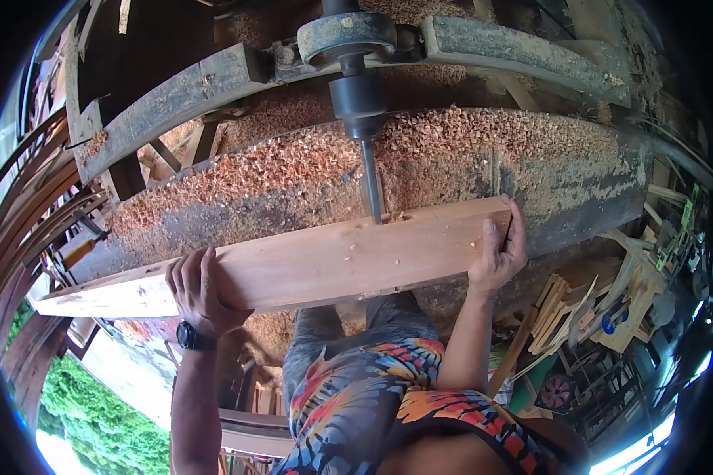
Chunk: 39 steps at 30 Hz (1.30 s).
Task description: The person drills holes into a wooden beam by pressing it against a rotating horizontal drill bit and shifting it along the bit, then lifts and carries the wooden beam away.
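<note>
A long wooden board (317,261) lies across the work table in front of me, its left end reaching far out to the side. My left hand (203,291) grips it left of the middle, fingers over the far edge and thumb on top. At the right end my right hand (499,247) is closed round the board, fingers on the end and thumb on the upper face. A drill bit (371,182) in a black chuck (357,99) points down at the board's far edge between my hands. Its tip touches or overlaps the wood; I cannot tell how deep.
Wood shavings (444,146) cover the table (562,233) behind the board. A beam (523,55) with the spindle bearing (347,37) crosses at the back. Scrap wood (562,313) and a small fan (557,393) are at right. Curved timber strips (24,198) stand at left.
</note>
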Motion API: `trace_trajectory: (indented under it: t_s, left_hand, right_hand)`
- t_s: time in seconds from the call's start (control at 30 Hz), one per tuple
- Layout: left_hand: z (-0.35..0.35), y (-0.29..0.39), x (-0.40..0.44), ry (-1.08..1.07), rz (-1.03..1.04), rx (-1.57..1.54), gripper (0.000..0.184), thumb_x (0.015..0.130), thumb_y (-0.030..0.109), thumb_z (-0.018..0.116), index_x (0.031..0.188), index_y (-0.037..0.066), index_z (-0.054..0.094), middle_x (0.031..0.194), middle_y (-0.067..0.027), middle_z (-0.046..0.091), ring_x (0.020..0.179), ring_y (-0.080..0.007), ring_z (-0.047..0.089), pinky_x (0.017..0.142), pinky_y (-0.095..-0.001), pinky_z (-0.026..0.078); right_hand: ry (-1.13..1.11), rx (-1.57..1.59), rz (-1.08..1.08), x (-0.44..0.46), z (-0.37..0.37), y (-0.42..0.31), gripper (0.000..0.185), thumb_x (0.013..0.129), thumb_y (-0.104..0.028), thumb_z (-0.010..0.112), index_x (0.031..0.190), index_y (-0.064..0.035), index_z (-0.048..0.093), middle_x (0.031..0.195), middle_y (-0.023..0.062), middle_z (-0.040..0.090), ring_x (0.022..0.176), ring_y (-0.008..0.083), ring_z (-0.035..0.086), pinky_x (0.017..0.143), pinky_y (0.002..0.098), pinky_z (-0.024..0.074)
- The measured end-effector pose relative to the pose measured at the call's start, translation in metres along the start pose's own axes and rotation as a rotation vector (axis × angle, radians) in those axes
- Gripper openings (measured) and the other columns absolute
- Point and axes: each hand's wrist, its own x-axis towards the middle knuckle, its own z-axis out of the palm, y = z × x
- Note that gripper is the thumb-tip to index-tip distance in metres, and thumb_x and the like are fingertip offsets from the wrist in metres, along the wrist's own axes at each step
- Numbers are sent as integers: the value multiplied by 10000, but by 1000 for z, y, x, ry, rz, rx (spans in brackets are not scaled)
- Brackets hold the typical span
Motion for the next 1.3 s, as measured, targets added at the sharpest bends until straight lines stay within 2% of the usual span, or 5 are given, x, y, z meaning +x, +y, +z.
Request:
trace_trajectory:
  t_s: [0.47,0.5,0.6,0.7,1.3]
  left_hand:
    - [1,-3,7,11,-18,-20,978,540,337,833,1428,8,589,1289,-209,649,1192,-393,633,1081,-612,423]
    - [3,-5,4,6,-35,-57,1133,415,251,916,1468,21,568,1366,-223,619,1249,-440,582,1101,-628,408]
    - [5,-7,4,1,-41,-33,1112,430,240,905,1468,21,572,1361,-216,620,1246,-437,582,1101,-628,407]
    - [2,-6,11,19,-20,21,945,559,288,825,1431,11,586,1318,-211,634,1206,-394,627,1071,-619,425]
    - [-2,-9,28,26,-50,0,930,577,301,832,1427,8,592,1270,-192,652,1189,-375,638,1067,-608,428]
  right_hand:
    - [-10,-13,-33,12,7,-3,440,989,-68,706,1399,70,627,1382,175,689,1261,271,656,1085,412,521]
    - [-14,-20,-42,14,7,-4,441,989,-70,707,1399,70,627,1381,176,691,1259,272,658,1085,413,521]
    - [-18,5,-26,17,10,-5,447,988,-68,708,1404,72,625,1381,177,692,1259,273,659,1085,414,521]
    - [-15,0,-69,21,13,-4,445,988,-61,705,1406,71,626,1384,177,690,1266,273,656,1089,415,519]
    - [-33,-20,-46,45,27,-12,432,984,-81,708,1384,67,638,1356,162,696,1258,271,651,1093,420,507]
